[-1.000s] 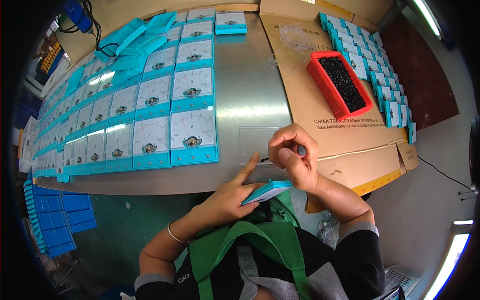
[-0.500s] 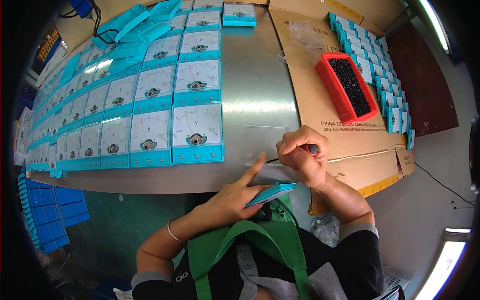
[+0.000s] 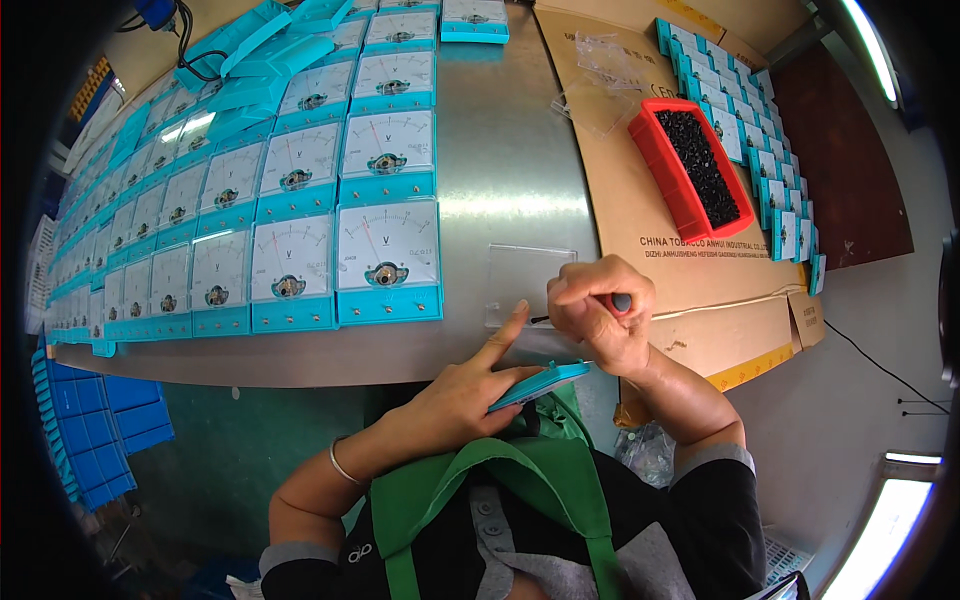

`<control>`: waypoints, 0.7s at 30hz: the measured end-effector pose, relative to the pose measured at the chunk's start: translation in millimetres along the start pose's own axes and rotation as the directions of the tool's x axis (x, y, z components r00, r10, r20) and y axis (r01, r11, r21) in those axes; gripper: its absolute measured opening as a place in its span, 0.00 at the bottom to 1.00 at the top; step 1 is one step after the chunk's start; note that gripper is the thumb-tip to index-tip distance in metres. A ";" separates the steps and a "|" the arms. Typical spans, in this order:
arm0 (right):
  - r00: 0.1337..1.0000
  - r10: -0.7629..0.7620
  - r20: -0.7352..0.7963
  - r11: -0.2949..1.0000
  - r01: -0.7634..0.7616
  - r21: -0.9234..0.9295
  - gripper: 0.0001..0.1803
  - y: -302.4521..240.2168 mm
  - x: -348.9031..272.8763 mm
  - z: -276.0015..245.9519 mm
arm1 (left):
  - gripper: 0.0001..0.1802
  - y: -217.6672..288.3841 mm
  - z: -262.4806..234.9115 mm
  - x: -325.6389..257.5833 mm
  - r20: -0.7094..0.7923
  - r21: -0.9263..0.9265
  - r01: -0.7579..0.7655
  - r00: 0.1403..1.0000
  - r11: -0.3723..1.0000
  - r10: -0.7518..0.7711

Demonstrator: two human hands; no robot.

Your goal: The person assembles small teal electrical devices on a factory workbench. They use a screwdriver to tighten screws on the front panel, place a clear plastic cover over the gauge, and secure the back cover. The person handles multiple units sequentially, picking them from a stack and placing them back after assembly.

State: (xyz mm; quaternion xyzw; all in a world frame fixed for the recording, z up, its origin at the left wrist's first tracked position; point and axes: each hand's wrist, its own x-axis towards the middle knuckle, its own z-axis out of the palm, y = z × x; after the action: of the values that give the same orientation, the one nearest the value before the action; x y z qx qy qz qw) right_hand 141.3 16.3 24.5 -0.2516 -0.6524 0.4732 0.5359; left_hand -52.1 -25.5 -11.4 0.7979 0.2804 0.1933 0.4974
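Note:
My left hand point(image 3: 472, 394) grips a teal-cased panel meter point(image 3: 540, 386), tilted on its side just off the table's front edge. Its index finger stretches up, away from the case, towards the screwdriver's tip. In my closed right hand point(image 3: 603, 325) is a screwdriver point(image 3: 622, 302) with a dark-ended red handle, its thin shaft pointing left above the meter. Whether the tip touches the finger I cannot tell. Behind both hands a clear plastic cover point(image 3: 530, 262) lies flat on the metal tabletop point(image 3: 512, 150). The meter's face is mostly turned from view.
Rows of teal voltmeters point(image 3: 388, 250) cover the table's left side, with empty teal cases point(image 3: 270, 75) piled on them. To the right, a red bin point(image 3: 640, 135) of small black parts stands on cardboard point(image 3: 640, 200). Clear covers point(image 3: 600, 95) lie beside it; more teal units point(image 3: 780, 170) line the far right.
The whole view has shifted slightly, moving the table items a little left and up. Both hands keep nearly the same pose, still holding the meter and the screwdriver.

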 end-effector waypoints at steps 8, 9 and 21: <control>0.974 0.058 0.220 0.997 -0.066 0.028 0.10 -10.3 -9.4 -17.4 | 0.25 -1.6 2.0 0.0 0.002 0.004 0.005 1.000 1.000 -0.005; 0.972 0.138 0.188 0.988 -0.148 0.036 0.13 -12.0 -8.8 -19.3 | 0.25 -0.6 1.2 -0.4 0.003 0.021 -0.003 1.000 1.000 0.003; 0.939 0.120 -0.321 0.990 -0.087 0.113 0.05 -2.2 -13.1 15.0 | 0.25 0.2 1.1 -2.6 0.005 0.077 -0.017 1.000 0.997 0.017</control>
State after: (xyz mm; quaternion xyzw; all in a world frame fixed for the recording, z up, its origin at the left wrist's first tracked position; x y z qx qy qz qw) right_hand 131.6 -0.8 20.7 -0.3341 -0.5165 0.4836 0.6227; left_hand -53.4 -28.0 -11.8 0.8191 0.2799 0.1850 0.4653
